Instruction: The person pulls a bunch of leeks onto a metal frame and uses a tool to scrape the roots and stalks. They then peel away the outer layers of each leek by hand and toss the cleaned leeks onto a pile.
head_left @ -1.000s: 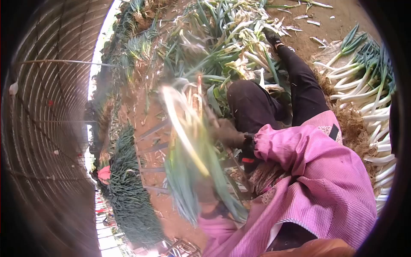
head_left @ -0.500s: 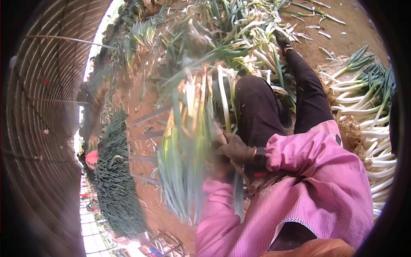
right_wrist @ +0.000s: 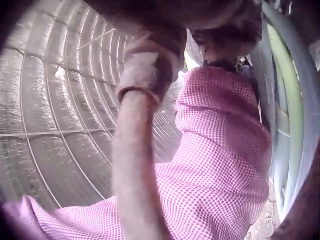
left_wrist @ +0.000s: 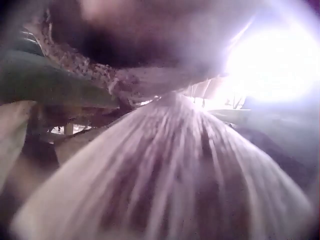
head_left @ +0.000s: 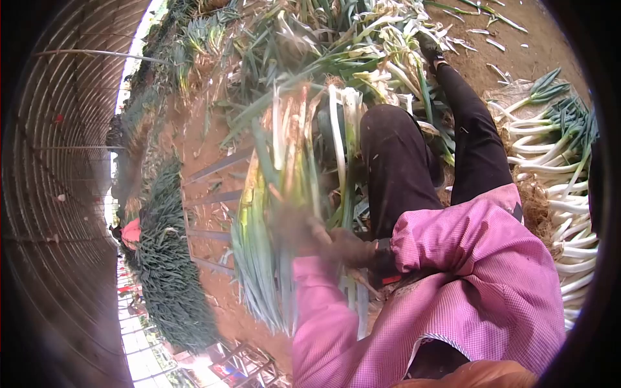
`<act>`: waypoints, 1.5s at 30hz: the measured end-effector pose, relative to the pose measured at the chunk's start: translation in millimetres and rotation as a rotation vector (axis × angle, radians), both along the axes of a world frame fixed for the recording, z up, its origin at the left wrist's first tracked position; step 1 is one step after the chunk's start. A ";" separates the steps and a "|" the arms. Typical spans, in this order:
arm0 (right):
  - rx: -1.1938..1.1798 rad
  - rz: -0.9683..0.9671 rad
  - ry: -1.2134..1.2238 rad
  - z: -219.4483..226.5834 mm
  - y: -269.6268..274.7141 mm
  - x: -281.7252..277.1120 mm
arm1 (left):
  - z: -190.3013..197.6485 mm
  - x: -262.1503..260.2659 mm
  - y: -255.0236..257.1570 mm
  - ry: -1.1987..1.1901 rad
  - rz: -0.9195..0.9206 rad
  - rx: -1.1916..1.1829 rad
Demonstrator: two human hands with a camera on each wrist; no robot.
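Note:
In the head view, a bundle of long green onions (head_left: pixel 291 142) lies before the person, pale root ends up and leaves (head_left: pixel 259 271) down. The gloved left hand (head_left: pixel 294 226), motion-blurred, is over the bundle's middle; its fingers do not show clearly. Beside it, the gloved right hand (head_left: pixel 352 247) grips a brown stick-like thing (head_left: pixel 318 229). That brown rod (right_wrist: pixel 134 165) runs down from the dark glove in the right wrist view, with the left sleeve (right_wrist: pixel 215 135) behind. A pale streaked surface (left_wrist: pixel 165 180) fans out under a dark blurred shape in the left wrist view; I cannot tell what it is.
Cleaned white-stalked onions (head_left: pixel 569 194) lie in a row at the right. Stripped leaves (head_left: pixel 381 39) heap up ahead near the outstretched foot. Thin metal slats (head_left: pixel 220 197) reach in from the left of the bundle, beside a big green onion pile (head_left: pixel 168 278).
The left hand has come up from the leaf ends to the bundle's middle, close to the right hand. The blurred white stalk has left the hands; a similar stalk now lies beside the knee.

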State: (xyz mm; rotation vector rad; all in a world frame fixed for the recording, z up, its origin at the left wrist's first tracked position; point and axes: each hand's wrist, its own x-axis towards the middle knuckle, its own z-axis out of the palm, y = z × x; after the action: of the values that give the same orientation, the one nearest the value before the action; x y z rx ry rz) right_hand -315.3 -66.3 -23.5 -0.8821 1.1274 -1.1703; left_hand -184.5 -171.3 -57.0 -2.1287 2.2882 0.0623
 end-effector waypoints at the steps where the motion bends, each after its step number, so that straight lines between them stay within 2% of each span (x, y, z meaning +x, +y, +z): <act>1: 0.026 0.032 0.000 -0.8 0.6 0.7 | -1.3 -0.2 2.8 0.000 -0.001 0.004; 2: 0.049 0.062 0.003 -1.9 0.1 0.8 | -1.9 -1.0 4.1 -0.001 -0.003 0.010; 5: 0.040 -0.018 -0.046 -6.0 -9.9 -4.6 | -2.6 -4.6 5.6 -0.002 -0.008 0.016; 7: 0.099 -0.063 0.059 -2.6 -5.5 -1.4 | -2.2 -6.4 7.0 -0.004 -0.015 0.020; 11: 0.205 0.011 0.023 18.6 -0.1 -15.1 | -1.2 -9.4 12.0 -0.008 -0.020 0.024; 13: 0.122 -0.023 0.045 26.6 1.3 -28.3 | -0.7 -11.2 14.7 -0.009 -0.021 0.028; 17: 0.237 -0.092 -0.114 12.9 3.5 -28.6 | -2.3 -15.7 22.8 -0.007 -0.029 0.034; 19: 0.165 -0.162 -0.179 0.8 1.1 -20.0 | -2.5 -17.7 26.6 -0.002 -0.032 0.041; 21: 0.251 -0.225 -0.119 -3.3 -0.6 -13.5 | -2.6 -17.8 31.4 0.009 -0.038 0.044; 22: 0.376 -0.253 -0.027 19.9 -2.1 -15.9 | -4.3 -17.6 35.0 0.005 -0.036 0.047; 24: 0.343 -0.186 0.017 29.9 5.5 -19.4 | -5.7 -15.3 40.0 0.008 -0.038 0.053; 26: 0.031 0.002 -0.072 24.4 26.4 -30.0 | -7.8 -12.8 37.8 -0.002 -0.040 0.054; 30: 0.087 0.120 0.037 38.1 23.6 -36.7 | -10.9 -9.7 35.6 0.008 -0.040 0.063; 33: 0.181 -0.183 0.012 8.4 1.3 -21.4 | -13.4 -7.3 37.0 0.013 -0.050 0.071; 34: 0.268 -0.142 -0.122 3.1 -0.6 -21.1 | -13.6 -7.1 39.0 0.010 -0.056 0.075; 37: 0.169 -0.150 -0.039 5.7 4.5 -23.3 | -17.1 -5.2 49.5 0.015 -0.065 0.096; 40: 0.214 -0.138 -0.051 16.3 -1.8 -32.5 | -19.9 -1.9 67.0 0.035 -0.064 0.122; 43: 0.186 -0.132 -0.204 6.1 -9.2 -27.9 | -20.7 2.7 81.8 0.038 -0.065 0.143; 45: 0.172 -0.196 -0.128 -13.3 -15.0 -12.3 | -22.4 4.5 86.8 0.045 -0.069 0.152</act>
State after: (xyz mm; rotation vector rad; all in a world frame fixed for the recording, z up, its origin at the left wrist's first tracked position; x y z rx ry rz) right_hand -327.6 -81.2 -36.8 -0.5665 1.2088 -1.2494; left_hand -180.0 -84.5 -79.4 -1.9936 2.2971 0.2762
